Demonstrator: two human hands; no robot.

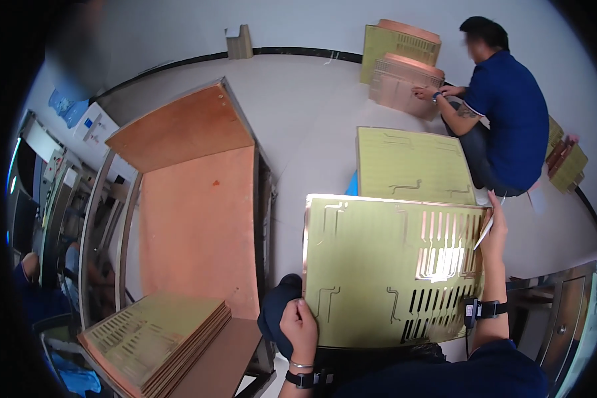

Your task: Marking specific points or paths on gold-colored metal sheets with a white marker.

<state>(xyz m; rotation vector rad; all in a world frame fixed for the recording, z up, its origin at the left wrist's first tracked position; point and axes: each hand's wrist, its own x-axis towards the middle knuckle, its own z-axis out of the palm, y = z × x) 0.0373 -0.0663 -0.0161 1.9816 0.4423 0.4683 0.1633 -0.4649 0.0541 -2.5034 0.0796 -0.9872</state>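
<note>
A yellow-green circuit board panel [365, 265] with copper-coloured edges, thin line patterns and rows of slots is held tilted before me, above my lap. My left hand [300, 328] is closed on its lower left edge, thumb on the face. At the upper right edge, my right hand [496, 225] grips the panel, its fingers partly hidden. A thin white strip [485, 232] shows between that hand and the panel. Behind the held panel stands a similar panel [411, 162], its lower part hidden.
To my left is a metal-framed rack with a copper-brown board surface [199, 225]; a stack of panels [152, 338] lies at its near end. A co-worker [511, 119] squats at the far right, hands by upright panels [404, 86]. A metal cabinet [557, 318] stands at right.
</note>
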